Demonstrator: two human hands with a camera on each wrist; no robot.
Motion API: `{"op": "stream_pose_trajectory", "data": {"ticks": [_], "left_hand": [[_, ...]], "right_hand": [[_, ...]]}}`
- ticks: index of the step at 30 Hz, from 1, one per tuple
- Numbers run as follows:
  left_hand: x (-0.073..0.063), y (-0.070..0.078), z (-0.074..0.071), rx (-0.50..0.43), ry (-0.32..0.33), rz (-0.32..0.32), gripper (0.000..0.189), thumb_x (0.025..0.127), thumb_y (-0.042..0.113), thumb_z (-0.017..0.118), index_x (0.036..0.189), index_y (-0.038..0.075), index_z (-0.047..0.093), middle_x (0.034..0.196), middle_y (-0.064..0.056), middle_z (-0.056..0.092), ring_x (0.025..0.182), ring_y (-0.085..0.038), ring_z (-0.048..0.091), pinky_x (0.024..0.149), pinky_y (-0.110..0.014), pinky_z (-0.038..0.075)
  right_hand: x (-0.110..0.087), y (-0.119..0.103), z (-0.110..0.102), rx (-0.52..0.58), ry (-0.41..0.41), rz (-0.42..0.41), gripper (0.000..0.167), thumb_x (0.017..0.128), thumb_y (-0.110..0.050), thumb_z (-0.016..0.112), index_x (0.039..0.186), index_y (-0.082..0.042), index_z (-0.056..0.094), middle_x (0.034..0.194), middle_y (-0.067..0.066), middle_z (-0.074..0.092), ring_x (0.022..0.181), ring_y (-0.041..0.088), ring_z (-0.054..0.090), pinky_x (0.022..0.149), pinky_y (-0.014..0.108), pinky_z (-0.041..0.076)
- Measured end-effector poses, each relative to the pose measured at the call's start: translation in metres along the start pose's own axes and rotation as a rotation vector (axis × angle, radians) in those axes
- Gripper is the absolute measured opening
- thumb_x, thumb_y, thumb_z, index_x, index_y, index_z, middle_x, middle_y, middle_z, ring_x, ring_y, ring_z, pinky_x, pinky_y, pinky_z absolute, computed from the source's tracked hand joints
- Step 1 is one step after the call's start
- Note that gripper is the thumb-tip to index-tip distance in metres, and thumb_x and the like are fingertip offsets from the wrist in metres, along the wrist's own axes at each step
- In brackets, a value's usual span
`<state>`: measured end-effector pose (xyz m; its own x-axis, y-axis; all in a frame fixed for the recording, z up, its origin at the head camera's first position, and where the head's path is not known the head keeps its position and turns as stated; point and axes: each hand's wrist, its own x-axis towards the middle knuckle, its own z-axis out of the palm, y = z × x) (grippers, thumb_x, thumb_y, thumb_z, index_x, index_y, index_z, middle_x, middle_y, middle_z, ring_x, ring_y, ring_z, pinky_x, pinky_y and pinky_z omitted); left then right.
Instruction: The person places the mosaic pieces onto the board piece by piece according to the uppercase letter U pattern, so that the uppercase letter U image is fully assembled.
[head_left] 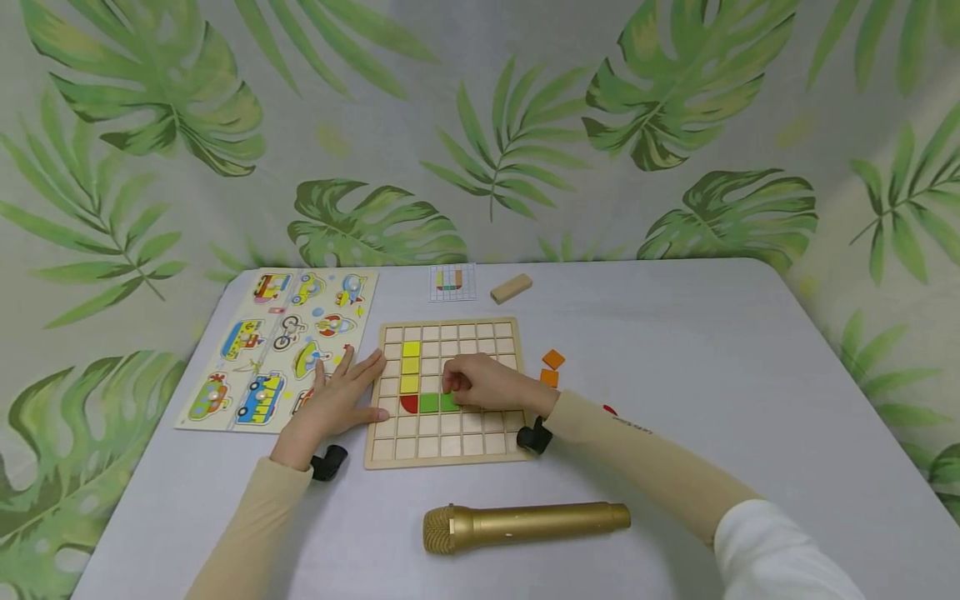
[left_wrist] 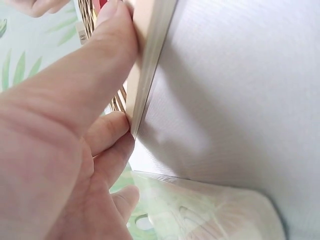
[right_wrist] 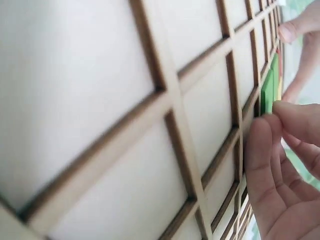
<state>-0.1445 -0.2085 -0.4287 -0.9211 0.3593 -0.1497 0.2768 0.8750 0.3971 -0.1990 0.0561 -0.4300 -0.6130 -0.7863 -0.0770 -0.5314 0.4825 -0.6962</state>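
Observation:
A wooden grid board (head_left: 420, 458) lies on the table. Down its left part run several yellow square tiles (head_left: 410, 365), ending in a red rounded tile (head_left: 408, 404). A green tile (head_left: 428, 403) sits right of the red one. My right hand (head_left: 483, 381) pinches a second green tile (head_left: 448, 402) beside it with curled fingers; in the right wrist view the fingertips are at the green tile's (right_wrist: 268, 94) near end. My left hand (head_left: 337, 402) rests at the board's left edge. Its thumb (left_wrist: 112, 30) lies on the rim, the other fingers spread against the side.
Orange tiles (head_left: 553, 359) and a partly hidden red piece (head_left: 610, 409) lie right of the board. Behind it are a pattern card (head_left: 452, 282) and a wooden block (head_left: 512, 288). A vehicle puzzle (head_left: 258, 367) lies at left, a gold microphone (head_left: 525, 525) in front.

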Motion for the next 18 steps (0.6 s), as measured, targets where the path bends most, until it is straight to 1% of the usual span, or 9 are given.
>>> {"op": "stream_pose_trajectory", "data": {"ticks": [4,9,13,16,18], "left_hand": [[0.001,0.0,0.002,-0.007,-0.007,-0.004,0.085,0.083,0.036,0.072,0.148,0.001,0.031,0.156,-0.015,0.022,0.141,-0.046,0.002,0.103,-0.069,-0.01],[0.002,-0.001,0.002,-0.006,-0.007,-0.013,0.085,0.083,0.035,0.073,0.149,0.002,0.031,0.156,-0.014,0.021,0.141,-0.045,0.001,0.103,-0.069,-0.011],[0.002,0.0,0.002,-0.009,-0.001,-0.014,0.085,0.083,0.035,0.073,0.149,0.002,0.031,0.156,-0.014,0.022,0.141,-0.045,0.001,0.103,-0.069,-0.011],[0.001,0.0,0.001,-0.008,0.003,-0.014,0.085,0.083,0.035,0.073,0.148,0.001,0.031,0.156,-0.014,0.022,0.141,-0.045,0.002,0.102,-0.07,-0.01],[0.001,0.0,0.001,-0.003,0.003,-0.016,0.085,0.083,0.036,0.072,0.148,0.001,0.031,0.156,-0.014,0.023,0.141,-0.046,0.003,0.102,-0.07,-0.01]], "right_hand": [[-0.007,0.008,-0.008,0.158,0.017,0.032,0.007,0.088,-0.002,0.063,0.094,-0.006,0.063,0.084,-0.001,0.059,0.075,0.013,0.054,0.068,0.024,0.047],[-0.022,0.022,-0.024,0.332,0.051,0.045,0.011,0.089,-0.001,0.063,0.099,0.002,0.063,0.088,0.006,0.061,0.075,0.019,0.057,0.066,0.029,0.05],[-0.04,0.034,-0.035,0.399,0.071,0.061,0.013,0.09,0.0,0.062,0.101,0.007,0.062,0.09,0.01,0.062,0.072,0.022,0.057,0.064,0.03,0.051],[-0.054,0.044,-0.042,0.431,0.078,0.084,0.013,0.092,-0.001,0.061,0.102,0.008,0.061,0.092,0.013,0.061,0.073,0.022,0.055,0.064,0.029,0.049],[-0.065,0.051,-0.046,0.461,0.084,0.104,0.015,0.093,-0.003,0.06,0.103,0.008,0.06,0.092,0.016,0.061,0.072,0.024,0.053,0.062,0.029,0.047]]}}
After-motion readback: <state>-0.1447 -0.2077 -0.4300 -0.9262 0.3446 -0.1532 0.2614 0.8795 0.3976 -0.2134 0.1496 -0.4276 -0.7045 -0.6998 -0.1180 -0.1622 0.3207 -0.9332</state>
